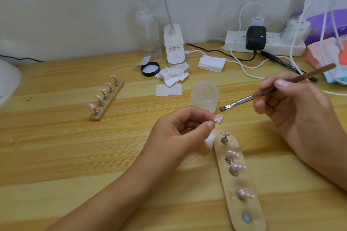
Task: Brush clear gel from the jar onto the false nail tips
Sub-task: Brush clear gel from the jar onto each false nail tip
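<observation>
Nail tip (219, 119) pinched by left fingers (210, 125), its stem hidden; right fingers (281, 83) curled around brush (242, 100).

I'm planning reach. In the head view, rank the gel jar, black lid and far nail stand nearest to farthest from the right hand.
1. gel jar, just left of the right hand.
2. black lid, farther back and left.
3. far nail stand, at the far left.
</observation>
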### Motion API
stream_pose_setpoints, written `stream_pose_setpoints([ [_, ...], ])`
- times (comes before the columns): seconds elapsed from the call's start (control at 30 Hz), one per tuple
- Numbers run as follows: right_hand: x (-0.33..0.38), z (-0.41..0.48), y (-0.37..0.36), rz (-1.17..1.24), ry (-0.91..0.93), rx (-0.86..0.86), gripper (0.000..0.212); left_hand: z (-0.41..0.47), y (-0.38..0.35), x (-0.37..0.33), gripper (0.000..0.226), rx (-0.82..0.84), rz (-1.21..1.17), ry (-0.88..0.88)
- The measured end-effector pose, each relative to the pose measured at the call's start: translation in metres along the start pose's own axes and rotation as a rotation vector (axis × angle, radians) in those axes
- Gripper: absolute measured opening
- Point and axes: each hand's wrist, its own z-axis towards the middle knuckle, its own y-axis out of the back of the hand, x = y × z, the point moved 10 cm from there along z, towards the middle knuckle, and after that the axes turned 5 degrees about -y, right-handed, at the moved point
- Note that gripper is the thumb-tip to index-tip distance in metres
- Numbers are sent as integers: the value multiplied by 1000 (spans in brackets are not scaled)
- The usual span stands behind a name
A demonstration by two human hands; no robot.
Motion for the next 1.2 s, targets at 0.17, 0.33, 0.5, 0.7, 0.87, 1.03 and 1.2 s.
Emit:
stream_pose_setpoints([
  [0.17, -4, -1, -10, -14, -32, 67, 36, 0, -1, -1, 17, 14, 6, -14],
  [0.33, -6, 4, 6, 8, -44, -44, 33, 0, -1, 0, 9, 9, -22, -4],
  [0.5, -4, 2, -4, 43, -35, 62, 38, 1, 0, 2, 9, 4, -21, 0],
  [0.7, -8, 3, -8, 14, -61, 94, 38, 0, -2, 1, 8, 13, -38, 0],
  [0.87, -6, 5, 1, 71, -59, 29, 39, 0, -1, 3, 10, 12, -44, 8],
  [1.03, -11, 2, -13, 42, -104, 140, 38, 0, -1, 3, 8, 11, -51, 13],
  [1.2, -12, 6, -1, 52, -114, 50, 35, 1, -2, 3, 9, 13, -56, 13],
])
